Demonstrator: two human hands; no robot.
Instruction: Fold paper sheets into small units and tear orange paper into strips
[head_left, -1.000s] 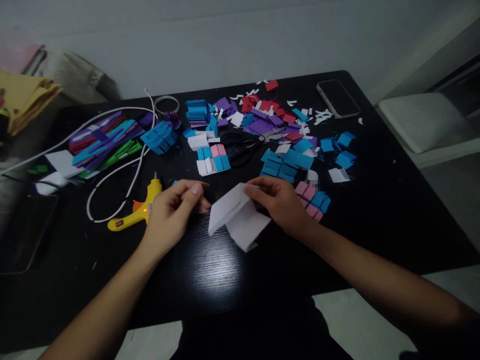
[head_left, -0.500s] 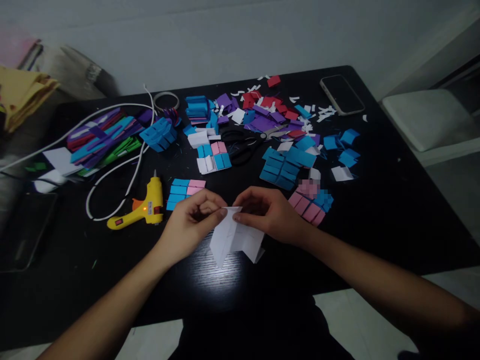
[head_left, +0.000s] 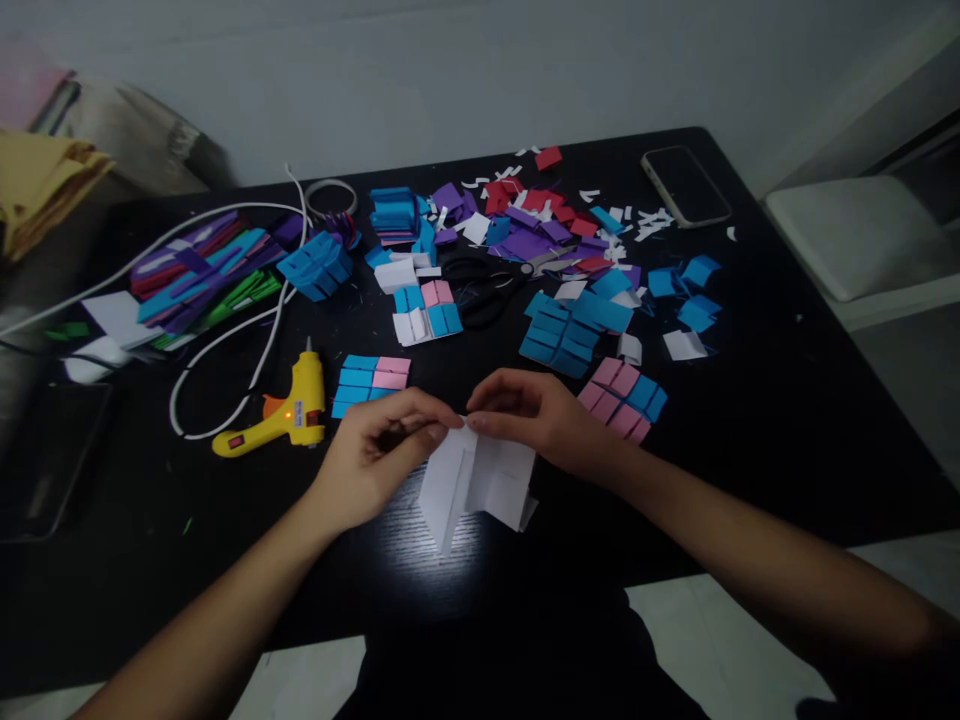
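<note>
Both of my hands pinch the top edge of a folded white sheet of paper (head_left: 484, 480), which hangs over the table's front part with its creased panels spread. My left hand (head_left: 382, 450) is closed on the paper's upper left, thumb against fingertips. Close beside it, my right hand (head_left: 536, 415) grips the upper right the same way, and the two sets of fingertips nearly meet. A blue and pink folded-paper block (head_left: 364, 382) lies partly hidden behind my left hand. Another pink and blue block (head_left: 624, 400) is beyond my right wrist.
A yellow glue gun (head_left: 300, 405) with a lit orange light lies left, near a looped white cable (head_left: 174, 395). Black-handled scissors (head_left: 487, 295) lie among purple, red and white paper scraps (head_left: 525, 240). A phone (head_left: 686, 187) rests at the back right corner.
My fingertips have come closer together along the paper's top edge. The paper's lower panels hang slightly lower and have turned a little.
</note>
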